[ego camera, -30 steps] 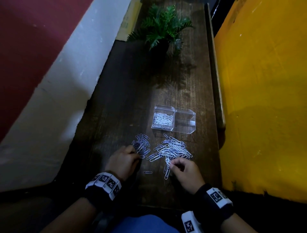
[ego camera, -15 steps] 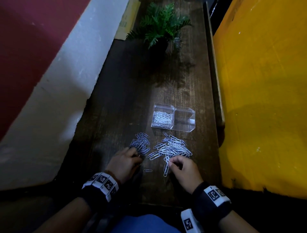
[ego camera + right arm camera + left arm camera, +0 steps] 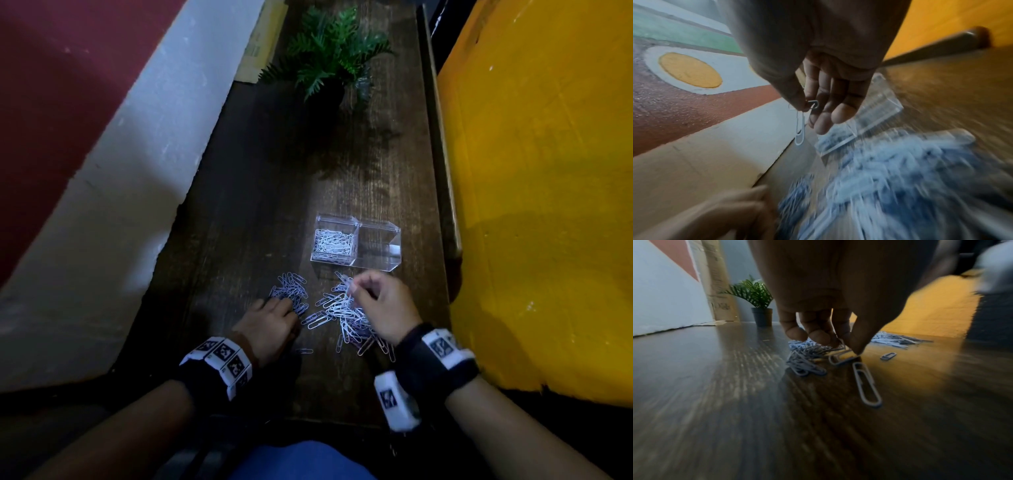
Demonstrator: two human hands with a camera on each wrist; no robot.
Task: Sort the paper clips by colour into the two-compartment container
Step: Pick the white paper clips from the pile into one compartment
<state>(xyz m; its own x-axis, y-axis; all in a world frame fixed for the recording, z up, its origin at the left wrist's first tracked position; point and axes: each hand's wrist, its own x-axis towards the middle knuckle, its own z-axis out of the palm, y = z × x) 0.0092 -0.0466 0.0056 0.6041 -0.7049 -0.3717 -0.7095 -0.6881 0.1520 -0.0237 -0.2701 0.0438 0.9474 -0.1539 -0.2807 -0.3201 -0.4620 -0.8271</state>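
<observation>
The right hand (image 3: 383,306) pinches a pale wire paper clip (image 3: 800,129) between thumb and forefinger, raised above the loose right heap of clips (image 3: 346,315) and just near of the clear two-compartment plastic container (image 3: 356,245). The left hand (image 3: 270,323) rests low on the dark wooden tabletop (image 3: 267,205), fingertips (image 3: 818,335) curled into the smaller bluish left pile (image 3: 291,291), seemingly nipping one clip. The container's left compartment holds a layer of white clips; its right one looks empty. Judging by both heaps, most sorting remains. A potted green fern (image 3: 329,61) stands far back.
</observation>
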